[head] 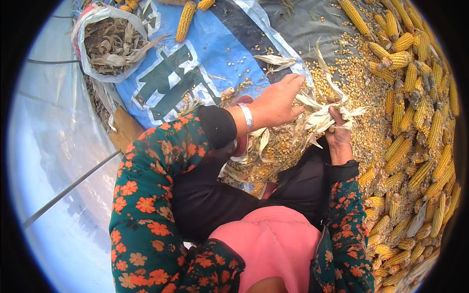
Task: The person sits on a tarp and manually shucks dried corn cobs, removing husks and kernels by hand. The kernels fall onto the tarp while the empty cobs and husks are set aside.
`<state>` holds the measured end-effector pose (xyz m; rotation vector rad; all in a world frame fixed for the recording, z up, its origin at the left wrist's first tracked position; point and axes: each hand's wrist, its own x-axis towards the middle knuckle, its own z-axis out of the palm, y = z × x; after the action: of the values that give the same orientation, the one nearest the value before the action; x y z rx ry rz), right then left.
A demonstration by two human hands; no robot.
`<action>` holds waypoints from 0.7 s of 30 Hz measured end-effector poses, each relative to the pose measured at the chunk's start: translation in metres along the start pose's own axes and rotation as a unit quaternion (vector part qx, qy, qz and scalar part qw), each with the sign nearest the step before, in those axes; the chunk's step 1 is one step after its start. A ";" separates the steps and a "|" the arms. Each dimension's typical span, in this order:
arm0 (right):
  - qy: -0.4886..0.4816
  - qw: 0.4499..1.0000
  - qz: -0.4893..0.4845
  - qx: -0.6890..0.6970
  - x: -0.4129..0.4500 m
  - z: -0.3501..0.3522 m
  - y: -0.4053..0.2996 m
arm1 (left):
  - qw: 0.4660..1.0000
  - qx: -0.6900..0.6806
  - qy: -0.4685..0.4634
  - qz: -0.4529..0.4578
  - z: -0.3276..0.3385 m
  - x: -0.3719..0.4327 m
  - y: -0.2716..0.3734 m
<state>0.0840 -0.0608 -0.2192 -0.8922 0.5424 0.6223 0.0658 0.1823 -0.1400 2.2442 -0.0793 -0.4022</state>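
My right hand [339,132] is closed around a bunch of dry, pale corn husks [318,116] whose long strips stick out on several sides. To its left is my left hand [279,99], with a metal bracelet at the wrist. Its fingers stretch forward, the thumb stands apart, and I see nothing held in it. Beneath both hands lies a spread of loose corn kernels [366,97] mixed with chaff. A separate husk [275,61] rests just beyond my left fingers. Whether a cob is inside the held bunch is hidden.
Husked corn cobs [410,113] are heaped along the right side. A white bag [141,69] full of dry husks stands at the upper left on a blue printed sheet [216,33]. One cob [186,22] lies near it. Clear plastic sheeting [62,146] with a thin rod [73,188] borders the left.
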 end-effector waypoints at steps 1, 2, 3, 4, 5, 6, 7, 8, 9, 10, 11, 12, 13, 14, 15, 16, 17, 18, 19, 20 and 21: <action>0.009 1.000 -0.012 0.003 -0.011 -0.020 -0.014 | 0.991 0.005 -0.090 -0.098 0.004 -0.004 -0.013; 0.066 0.995 0.000 -0.079 -0.027 -0.039 -0.025 | 0.973 0.016 -0.143 -0.178 0.011 -0.010 -0.028; 0.145 0.977 0.022 -0.155 -0.045 -0.057 -0.029 | 0.953 0.025 -0.201 -0.226 0.024 -0.023 -0.039; 0.097 0.967 -0.001 -0.238 -0.064 -0.072 -0.029 | 0.926 0.047 -0.248 -0.280 0.040 -0.039 -0.049; 0.126 0.938 0.003 -0.323 -0.080 -0.086 -0.027 | 0.913 0.075 -0.274 -0.294 0.061 -0.058 -0.055; 0.065 0.917 -0.070 -0.388 -0.090 -0.096 -0.020 | 0.898 0.115 -0.285 -0.315 0.085 -0.077 -0.058; 0.049 0.882 -0.112 -0.456 -0.097 -0.104 -0.013 | 0.894 0.136 -0.308 -0.296 0.105 -0.096 -0.062; 0.048 0.875 -0.118 -0.466 -0.097 -0.110 -0.008 | 0.900 0.192 -0.291 -0.261 0.123 -0.111 -0.068; 0.029 0.820 -0.179 -0.542 -0.093 -0.114 -0.003 | 0.898 0.230 -0.291 -0.235 0.137 -0.123 -0.074; 0.018 0.760 -0.234 -0.607 -0.090 -0.116 0.001 | 0.911 0.223 -0.271 -0.216 0.143 -0.131 -0.081; -0.011 0.703 -0.243 -0.668 -0.084 -0.118 0.001 | 0.920 0.199 -0.266 -0.209 0.146 -0.134 -0.087; 0.010 0.697 -0.266 -0.666 -0.081 -0.116 0.004 | 0.927 0.180 -0.253 -0.213 0.146 -0.135 -0.090; 0.016 0.736 -0.261 -0.624 -0.079 -0.116 0.004 | 0.944 0.155 -0.242 -0.165 0.144 -0.131 -0.094; 0.043 0.786 -0.234 -0.570 -0.075 -0.113 0.006 | 0.957 0.138 -0.221 -0.125 0.141 -0.124 -0.096; 0.063 0.824 -0.217 -0.520 -0.075 -0.111 0.006 | 0.969 0.121 -0.200 -0.084 0.136 -0.117 -0.097; 0.067 0.817 -0.213 -0.532 -0.073 -0.109 0.006 | 0.968 0.118 -0.210 -0.074 0.136 -0.105 -0.095; 0.069 0.819 -0.216 -0.528 -0.074 -0.107 0.006 | 0.966 0.122 -0.208 -0.091 0.139 -0.096 -0.092; 0.074 0.820 -0.220 -0.524 -0.073 -0.105 0.006 | 0.966 0.125 -0.204 -0.099 0.143 -0.085 -0.089; 0.084 0.823 -0.222 -0.516 -0.073 -0.104 0.005 | 0.972 0.130 -0.173 -0.093 0.147 -0.075 -0.087; 0.079 0.802 -0.236 -0.544 -0.073 -0.103 0.004 | 0.963 0.150 -0.193 -0.117 0.151 -0.071 -0.084; 0.077 0.783 -0.245 -0.567 -0.073 -0.103 0.003 | 0.963 0.141 -0.200 -0.117 0.155 -0.067 -0.083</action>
<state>0.0130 -0.1655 -0.2259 -2.1652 -0.0149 0.3463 -0.0525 0.1348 -0.2787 2.4259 -0.0863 -1.0269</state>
